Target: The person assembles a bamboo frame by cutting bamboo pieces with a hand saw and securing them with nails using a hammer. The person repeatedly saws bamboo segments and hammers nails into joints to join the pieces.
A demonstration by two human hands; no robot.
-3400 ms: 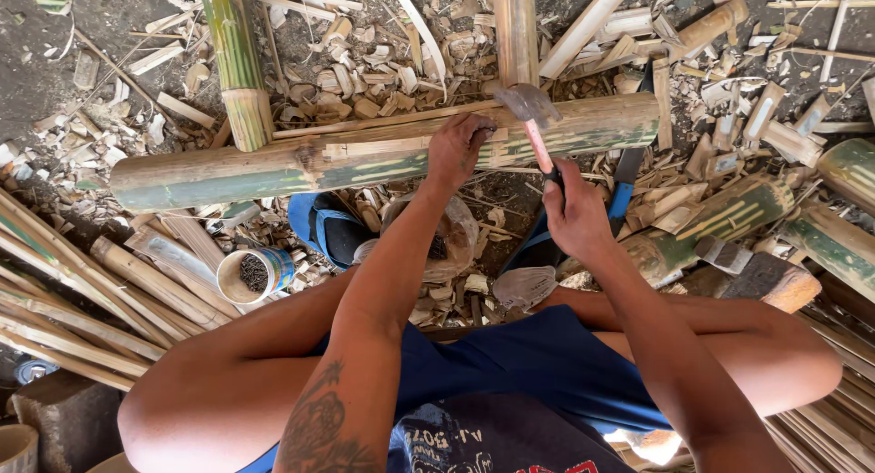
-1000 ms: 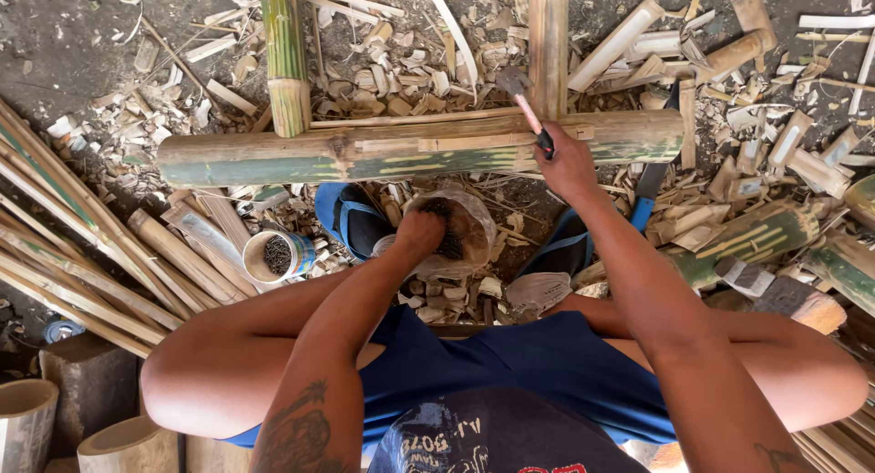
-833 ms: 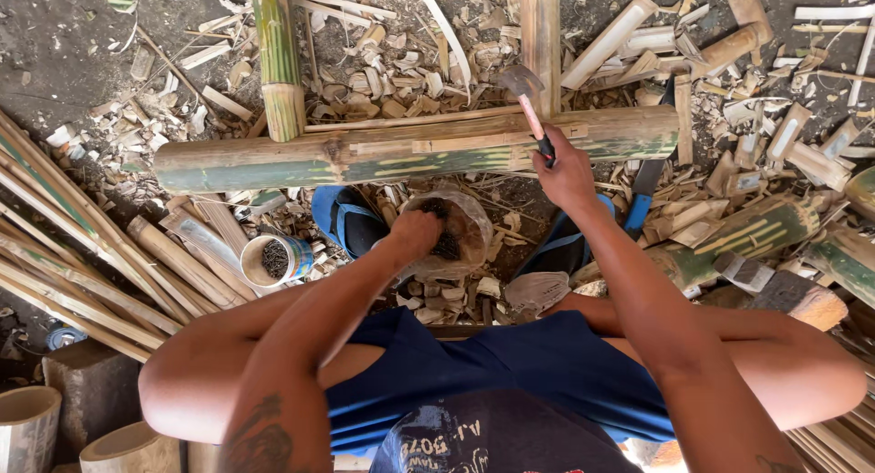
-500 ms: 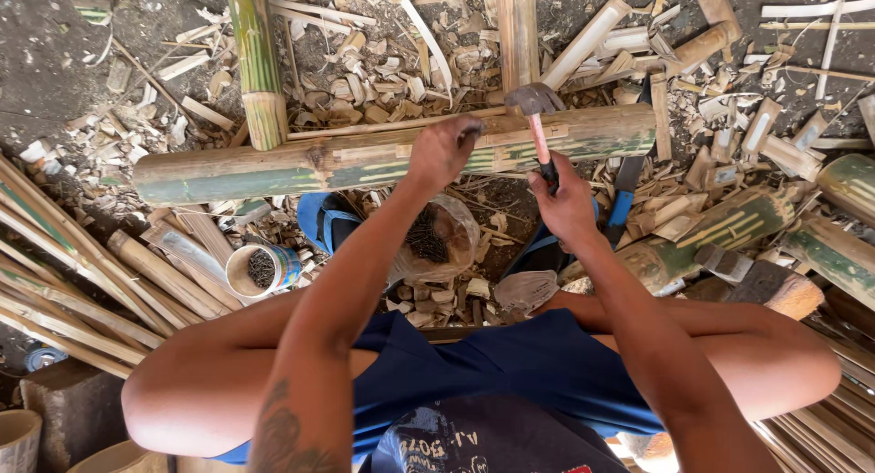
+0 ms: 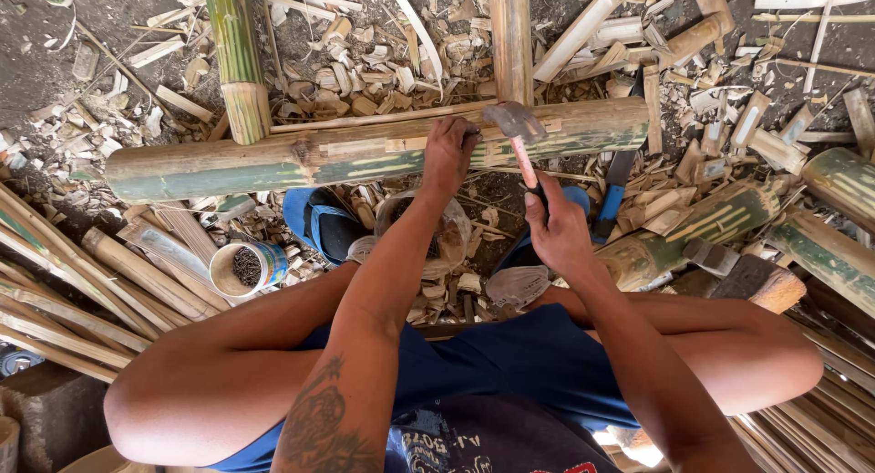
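Observation:
A thick green-streaked bamboo pole (image 5: 273, 159) lies crosswise in front of me. My left hand (image 5: 449, 154) rests on its top near the middle, fingers pinched together as if on a small nail that I cannot make out. My right hand (image 5: 558, 225) grips the red handle of a hammer (image 5: 516, 127), whose metal head hovers just right of my left hand, over the pole. An upright bamboo piece (image 5: 510, 35) meets the pole from the far side just behind the hammer head.
A small tin of nails (image 5: 246, 268) stands at my left knee. A clear plastic bag (image 5: 447, 241) sits between blue sandals (image 5: 319, 222). Bamboo slats (image 5: 64, 291) pile at the left, offcuts (image 5: 729, 218) and chips at the right, another bamboo pole (image 5: 237, 54) beyond.
My left hand went from the plastic bag up onto the pole. The hammer head has come down closer to that hand.

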